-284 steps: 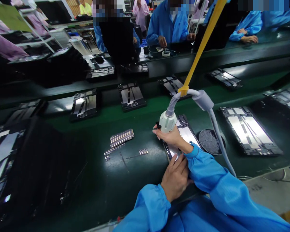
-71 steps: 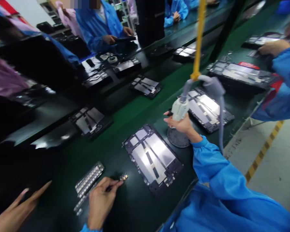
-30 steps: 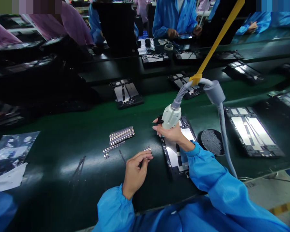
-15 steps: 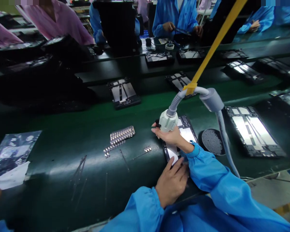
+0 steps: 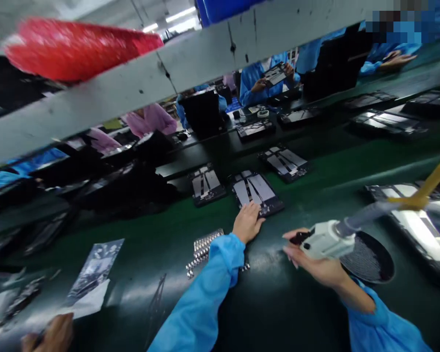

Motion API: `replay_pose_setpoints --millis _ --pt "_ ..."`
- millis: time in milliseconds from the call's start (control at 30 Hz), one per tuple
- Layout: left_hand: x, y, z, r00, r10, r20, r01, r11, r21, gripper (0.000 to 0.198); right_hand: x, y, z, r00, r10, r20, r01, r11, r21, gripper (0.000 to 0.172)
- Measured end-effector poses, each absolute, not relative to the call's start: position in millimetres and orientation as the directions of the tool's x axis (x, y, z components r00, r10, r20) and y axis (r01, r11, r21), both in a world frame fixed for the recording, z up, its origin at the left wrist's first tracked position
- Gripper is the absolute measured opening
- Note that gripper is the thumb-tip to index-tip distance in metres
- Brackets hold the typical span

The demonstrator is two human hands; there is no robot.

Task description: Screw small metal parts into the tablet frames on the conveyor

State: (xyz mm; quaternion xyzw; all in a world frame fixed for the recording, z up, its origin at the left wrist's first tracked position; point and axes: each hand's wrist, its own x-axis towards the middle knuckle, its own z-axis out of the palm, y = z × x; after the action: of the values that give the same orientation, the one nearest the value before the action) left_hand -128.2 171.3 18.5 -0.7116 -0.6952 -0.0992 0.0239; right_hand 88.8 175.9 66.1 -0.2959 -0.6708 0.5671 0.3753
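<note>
My left hand [image 5: 246,224] reaches forward, its fingers over the near edge of an opened tablet [image 5: 259,191] and its thumb beside that edge. The tablet lies with silvery battery plates facing up. In my right hand [image 5: 320,266] is a pale electric screwdriver [image 5: 326,240], held sideways above the dark work surface; its bit cannot be made out. A grey cable and a yellow strap [image 5: 434,178] run from it to the right. Close behind the tool sits a round black dish [image 5: 368,259] of tiny grey parts. Small metal-dotted strips [image 5: 207,244] lie left of my left forearm.
Other opened tablets lie on the green belt, one to the left [image 5: 206,185], one behind [image 5: 284,163], one at right [image 5: 418,220]. A clear plastic bag [image 5: 97,266] and another person's hand [image 5: 53,332] are at lower left. Overhead, a grey beam [image 5: 132,88] crosses.
My left hand has pushed the tablet forward onto the belt, beside the others. My right hand has drawn the screwdriver off it to the right. The view has turned left and up.
</note>
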Motion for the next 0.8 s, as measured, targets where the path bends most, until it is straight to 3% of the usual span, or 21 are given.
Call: replay_pose_setpoints --millis 233,400,600,800 --pt "-190 215 42 -0.291 0.941 0.171 0.944 0.312 -0.109 0.034 98 174 36 -0.602 0.799 0.006 0.078 0.066 -0.995 0.042" --pt "-248 182 61 -0.517 0.848 0.117 0.823 0.530 -0.203 0.038 97 184 18 -0.742 0.670 0.031 -0.003 0.043 -0.999 0.077" --pt "-286 161 79 -0.633 0.767 0.105 0.748 0.641 -0.172 0.036 101 184 23 -0.751 0.647 -0.129 0.043 -0.147 -0.988 0.070" --pt "-294 137 138 -0.743 0.591 0.314 0.601 0.795 -0.075 0.026 96 176 43 -0.642 0.738 -0.210 -0.005 -0.277 -0.961 0.055"
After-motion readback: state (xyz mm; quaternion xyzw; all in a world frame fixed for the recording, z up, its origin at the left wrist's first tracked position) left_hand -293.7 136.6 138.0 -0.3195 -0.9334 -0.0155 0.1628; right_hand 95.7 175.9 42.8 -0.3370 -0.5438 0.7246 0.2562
